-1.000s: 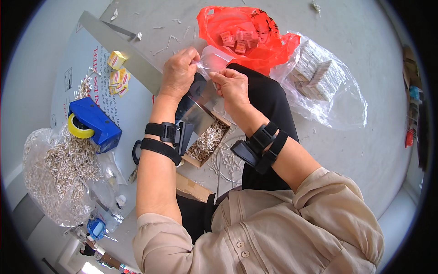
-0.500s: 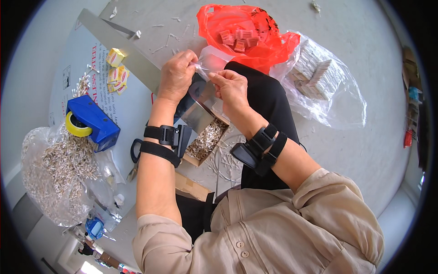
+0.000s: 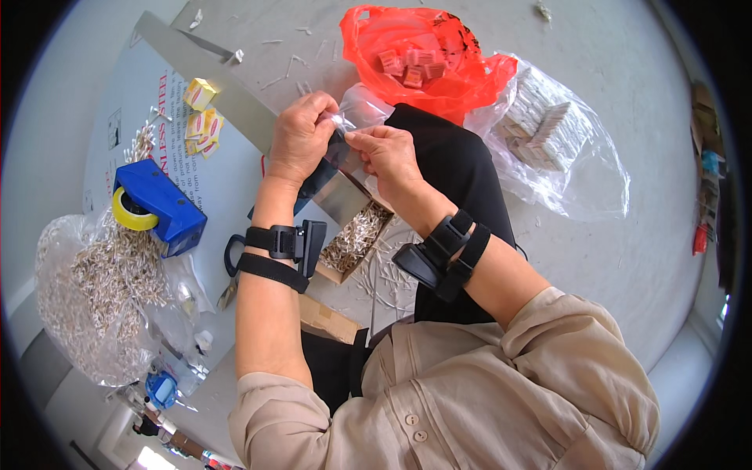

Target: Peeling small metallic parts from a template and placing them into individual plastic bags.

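Observation:
A clear plastic bag [image 3: 365, 106] is pinched between my two hands, above my dark-trousered knee. My left hand [image 3: 304, 133] grips one part of it with closed fingers. Close beside, my right hand [image 3: 388, 155] pinches the bag's edge between thumb and fingertips. Under my forearms an open cardboard box [image 3: 352, 241] holds many cotton swabs. Past the bag lies a red plastic bag [image 3: 462, 86] with several small red-and-white packets in it. To its right, a clear bag [image 3: 548, 129] holds white stacked bundles.
On the film-covered metal table at left are a blue tape dispenser [image 3: 160, 207], yellow small boxes [image 3: 202, 129] and a clear bag of cotton swabs [image 3: 110, 305]. A pair of scissors [image 3: 233, 258] lies partly behind my left forearm. Loose swabs [image 3: 384, 274] are scattered on the floor.
Both hands have drawn slightly closer together, the right one shifting left. The clear bag between them is more bunched. Both hands keep hold of it.

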The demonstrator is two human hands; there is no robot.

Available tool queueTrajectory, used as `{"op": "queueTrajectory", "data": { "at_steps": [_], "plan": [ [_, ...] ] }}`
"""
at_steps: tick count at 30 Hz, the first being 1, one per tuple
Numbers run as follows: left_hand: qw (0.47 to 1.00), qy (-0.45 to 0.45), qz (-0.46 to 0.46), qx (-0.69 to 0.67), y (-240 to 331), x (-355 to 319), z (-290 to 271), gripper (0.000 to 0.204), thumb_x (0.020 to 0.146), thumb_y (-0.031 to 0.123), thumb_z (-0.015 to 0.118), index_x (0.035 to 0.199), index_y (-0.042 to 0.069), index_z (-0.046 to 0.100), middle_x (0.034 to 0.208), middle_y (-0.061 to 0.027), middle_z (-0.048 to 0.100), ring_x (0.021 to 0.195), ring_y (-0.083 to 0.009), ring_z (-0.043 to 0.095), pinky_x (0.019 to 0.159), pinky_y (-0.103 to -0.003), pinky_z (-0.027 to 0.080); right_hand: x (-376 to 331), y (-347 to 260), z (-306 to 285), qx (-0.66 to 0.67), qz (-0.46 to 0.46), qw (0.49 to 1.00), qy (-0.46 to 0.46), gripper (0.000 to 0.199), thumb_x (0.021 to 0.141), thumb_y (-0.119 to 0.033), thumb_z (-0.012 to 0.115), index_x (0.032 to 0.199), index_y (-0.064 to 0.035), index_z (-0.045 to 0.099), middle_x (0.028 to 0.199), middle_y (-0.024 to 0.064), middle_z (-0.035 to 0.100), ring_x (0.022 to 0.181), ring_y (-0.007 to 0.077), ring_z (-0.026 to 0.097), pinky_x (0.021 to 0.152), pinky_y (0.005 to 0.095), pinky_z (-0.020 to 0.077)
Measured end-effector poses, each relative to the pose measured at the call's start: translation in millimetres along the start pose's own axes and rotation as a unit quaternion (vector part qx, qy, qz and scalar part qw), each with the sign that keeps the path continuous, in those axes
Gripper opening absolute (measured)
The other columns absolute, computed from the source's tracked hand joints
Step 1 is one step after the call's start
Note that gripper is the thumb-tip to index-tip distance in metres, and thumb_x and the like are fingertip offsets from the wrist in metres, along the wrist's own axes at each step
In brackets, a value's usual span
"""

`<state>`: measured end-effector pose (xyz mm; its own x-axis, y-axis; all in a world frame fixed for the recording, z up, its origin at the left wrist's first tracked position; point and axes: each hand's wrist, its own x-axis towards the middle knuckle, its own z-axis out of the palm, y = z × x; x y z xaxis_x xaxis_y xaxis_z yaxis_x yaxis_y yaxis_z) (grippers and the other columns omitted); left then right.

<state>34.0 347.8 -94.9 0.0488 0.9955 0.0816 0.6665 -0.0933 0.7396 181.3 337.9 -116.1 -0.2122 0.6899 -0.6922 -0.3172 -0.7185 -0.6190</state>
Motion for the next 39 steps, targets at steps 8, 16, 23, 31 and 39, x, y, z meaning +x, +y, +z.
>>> {"op": "queueTrajectory", "data": {
  "at_steps": [8,16,23,31,39],
  "plan": [
    [0.995,0.085,-0.041,0.033,8.4,-38.3,-37.3,0.028,0.070,-0.001,0.066,0.097,0.001,0.059,0.094,-0.0112,0.060,0.081,-0.0268,0.060,0.073,-0.035,0.050,-5.4,-1.7,2.5,0.005,-0.009,1.000,-0.008,0.010,0.078,-0.007,0.072,0.077,-0.0009,0.065,0.065,-0.0002,0.055,0.054,0.0065,0.043,0.046,0.0214,0.0321],
    [0.954,0.105,-0.198,0.200,11.4,-122.6,-52.5,0.042,0.062,0.006,0.078,0.100,0.004,0.059,0.101,-0.0097,0.059,0.100,-0.0307,0.053,0.088,-0.040,0.043,-3.7,-0.6,-0.9,-0.026,-0.042,0.999,-0.014,0.009,0.079,-0.006,0.072,0.078,-0.0005,0.065,0.066,0.0007,0.056,0.055,0.0065,0.043,0.046,0.0211,0.0322],
    [0.955,0.080,-0.199,0.207,6.4,-125.1,-51.9,0.042,0.057,0.007,0.081,0.093,0.006,0.058,0.094,-0.0073,0.059,0.091,-0.0282,0.051,0.083,-0.039,0.043,-5.6,3.1,-1.1,-0.029,-0.059,0.997,-0.042,0.009,0.079,-0.005,0.071,0.077,0.0005,0.064,0.066,0.0011,0.056,0.054,0.0063,0.043,0.045,0.0208,0.0311],
    [0.962,0.040,-0.269,0.010,0.7,-123.5,-58.9,0.031,0.063,-0.002,0.075,0.082,0.004,0.052,0.074,-0.0037,0.056,0.070,-0.0161,0.054,0.067,-0.028,0.046,-7.6,-0.9,-6.6,-0.032,-0.068,0.994,-0.076,0.009,0.080,-0.005,0.071,0.079,0.0013,0.064,0.067,0.0015,0.055,0.054,0.0064,0.042,0.046,0.0208,0.0310],
    [0.935,0.089,-0.246,-0.239,3.0,-127.7,-60.0,0.025,0.074,-0.010,0.065,0.097,-0.004,0.059,0.081,0.0005,0.061,0.070,-0.0040,0.054,0.066,-0.018,0.047,-2.7,-11.0,-18.5,0.002,-0.063,0.989,-0.133,0.010,0.082,-0.005,0.068,0.078,0.0025,0.062,0.067,0.0024,0.053,0.053,0.0068,0.041,0.046,0.0215,0.0297]
  ]
}}
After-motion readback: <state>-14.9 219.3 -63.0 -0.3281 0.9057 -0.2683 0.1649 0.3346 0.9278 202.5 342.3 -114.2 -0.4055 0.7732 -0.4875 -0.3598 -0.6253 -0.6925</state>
